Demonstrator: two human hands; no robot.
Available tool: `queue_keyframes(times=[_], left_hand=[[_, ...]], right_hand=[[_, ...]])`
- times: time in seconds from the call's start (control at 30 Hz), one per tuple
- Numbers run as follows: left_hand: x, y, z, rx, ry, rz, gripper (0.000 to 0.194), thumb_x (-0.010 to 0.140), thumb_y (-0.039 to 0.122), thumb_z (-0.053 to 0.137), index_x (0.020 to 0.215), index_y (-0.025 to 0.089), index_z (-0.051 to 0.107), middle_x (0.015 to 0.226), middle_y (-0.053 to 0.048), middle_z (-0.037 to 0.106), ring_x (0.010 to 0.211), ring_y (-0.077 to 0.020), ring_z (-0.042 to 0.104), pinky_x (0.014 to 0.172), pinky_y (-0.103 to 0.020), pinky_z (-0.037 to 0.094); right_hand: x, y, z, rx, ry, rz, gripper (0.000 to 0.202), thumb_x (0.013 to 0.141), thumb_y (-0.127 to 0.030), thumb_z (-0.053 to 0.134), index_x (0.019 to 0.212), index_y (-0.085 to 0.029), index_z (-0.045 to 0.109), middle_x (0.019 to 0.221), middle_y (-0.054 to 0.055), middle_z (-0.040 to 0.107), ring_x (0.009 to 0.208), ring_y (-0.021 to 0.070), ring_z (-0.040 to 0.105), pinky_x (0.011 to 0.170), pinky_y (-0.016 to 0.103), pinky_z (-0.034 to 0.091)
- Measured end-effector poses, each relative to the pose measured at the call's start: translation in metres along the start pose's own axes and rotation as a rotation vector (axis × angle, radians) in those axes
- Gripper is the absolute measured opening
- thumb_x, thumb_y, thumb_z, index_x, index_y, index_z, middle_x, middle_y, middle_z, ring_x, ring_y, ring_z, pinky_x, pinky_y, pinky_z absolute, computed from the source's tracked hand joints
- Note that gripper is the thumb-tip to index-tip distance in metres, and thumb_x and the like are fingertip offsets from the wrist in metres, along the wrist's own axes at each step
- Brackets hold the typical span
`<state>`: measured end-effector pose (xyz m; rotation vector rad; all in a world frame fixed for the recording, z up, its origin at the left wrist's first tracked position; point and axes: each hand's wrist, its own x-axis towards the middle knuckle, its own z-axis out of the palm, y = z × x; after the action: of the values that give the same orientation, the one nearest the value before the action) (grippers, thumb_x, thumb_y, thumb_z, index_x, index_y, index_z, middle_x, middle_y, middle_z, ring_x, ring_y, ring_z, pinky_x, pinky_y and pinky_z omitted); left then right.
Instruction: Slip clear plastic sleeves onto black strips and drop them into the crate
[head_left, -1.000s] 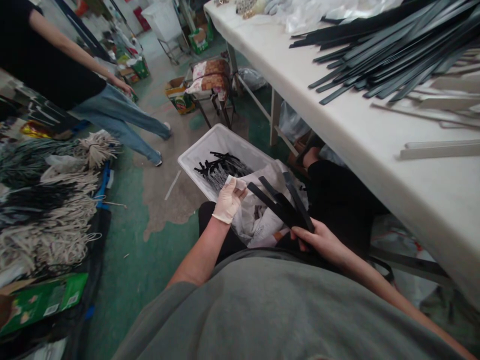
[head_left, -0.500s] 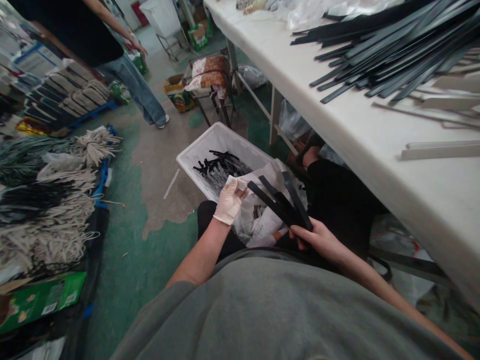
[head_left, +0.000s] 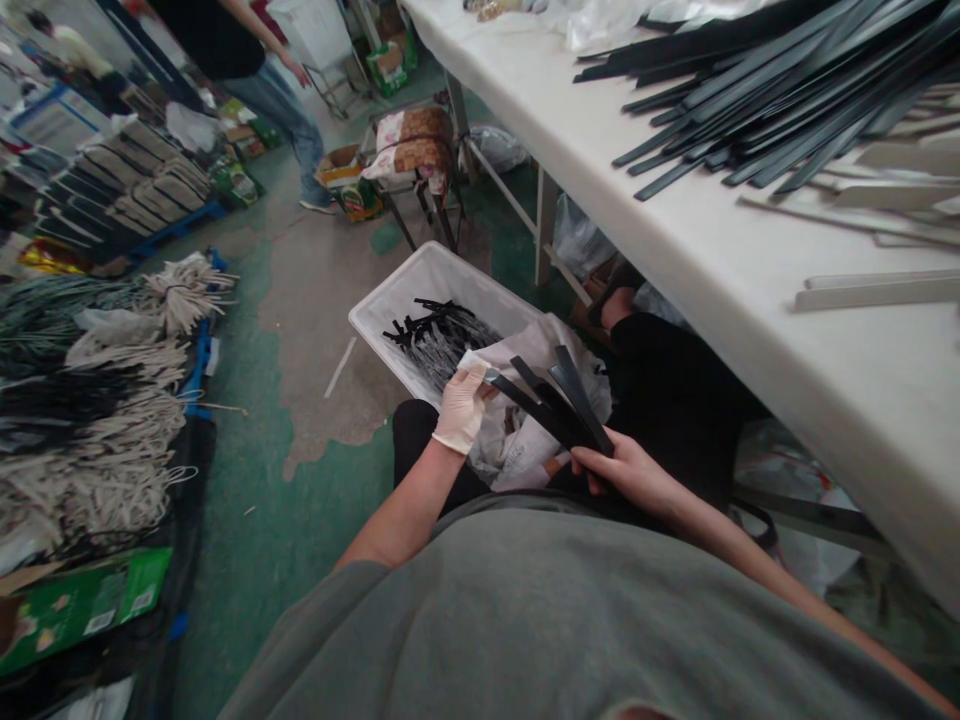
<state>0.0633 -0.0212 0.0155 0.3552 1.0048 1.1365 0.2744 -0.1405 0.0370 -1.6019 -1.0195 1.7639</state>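
The right grip (head_left: 619, 470) clasped a fan of black strips (head_left: 551, 400); the gloved left grip (head_left: 461, 405) pinched the farthest strip's tip.

A long white desk (head_left: 600, 170) is running along the right, carrying a heap of dark flat strips (head_left: 787, 90) and a few pale ones (head_left: 877, 290) near its edge. A stool with a patterned cushion (head_left: 412, 140) is standing beside the desk leg. Bundles of pale and dark cords (head_left: 112, 400) are lying along the left of the green floor (head_left: 255, 500), with a green carton (head_left: 82, 600) nearer. Another person in jeans (head_left: 277, 100) is standing at the far end.
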Motion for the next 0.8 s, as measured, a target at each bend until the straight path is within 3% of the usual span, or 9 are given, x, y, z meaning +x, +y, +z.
queue_keyframes(times=[0.23,0.3,0.4,0.6,0.8], left_hand=[[-0.003,-0.004,-0.008,0.206,0.135,0.324,0.029,0.060,0.033,0.089,0.079,0.016,0.074,0.075,0.000,0.073,0.075,-0.0151,0.068,0.077,-0.026,0.051],[-0.002,-0.006,-0.010,0.230,0.163,0.351,0.028,0.061,0.032,0.088,0.080,0.016,0.074,0.076,0.001,0.072,0.079,-0.0155,0.068,0.079,-0.026,0.051],[-0.004,-0.017,-0.008,0.176,0.117,0.275,0.030,0.061,0.032,0.088,0.083,0.017,0.073,0.080,0.001,0.073,0.078,-0.0143,0.068,0.080,-0.027,0.051],[-0.031,-0.049,0.009,0.117,-0.065,-0.023,0.031,0.061,0.035,0.088,0.079,0.017,0.070,0.078,0.000,0.072,0.070,-0.0126,0.066,0.074,-0.026,0.052],[-0.039,-0.045,0.014,0.086,-0.123,-0.165,0.032,0.063,0.035,0.088,0.080,0.016,0.069,0.075,-0.001,0.071,0.067,-0.0147,0.066,0.070,-0.029,0.052]], right_hand=[[-0.005,-0.001,0.005,-0.029,-0.043,-0.007,0.036,0.075,-0.050,0.068,0.087,-0.018,0.055,0.071,0.000,0.064,0.049,0.0107,0.055,0.046,0.024,0.041],[-0.006,-0.002,0.006,-0.038,-0.049,-0.017,0.035,0.076,-0.049,0.068,0.087,-0.018,0.056,0.071,0.000,0.064,0.049,0.0110,0.056,0.046,0.024,0.043],[-0.004,-0.003,0.008,-0.036,-0.041,-0.032,0.033,0.077,-0.048,0.067,0.085,-0.018,0.055,0.072,0.001,0.065,0.049,0.0105,0.056,0.046,0.024,0.043],[0.019,-0.005,0.014,0.093,0.006,-0.073,0.038,0.075,-0.052,0.072,0.081,-0.019,0.056,0.065,0.000,0.064,0.045,0.0097,0.053,0.045,0.023,0.041],[0.028,-0.003,0.015,0.174,-0.039,-0.023,0.049,0.079,-0.064,0.066,0.080,-0.015,0.066,0.055,0.003,0.062,0.048,0.0119,0.054,0.048,0.024,0.043]])
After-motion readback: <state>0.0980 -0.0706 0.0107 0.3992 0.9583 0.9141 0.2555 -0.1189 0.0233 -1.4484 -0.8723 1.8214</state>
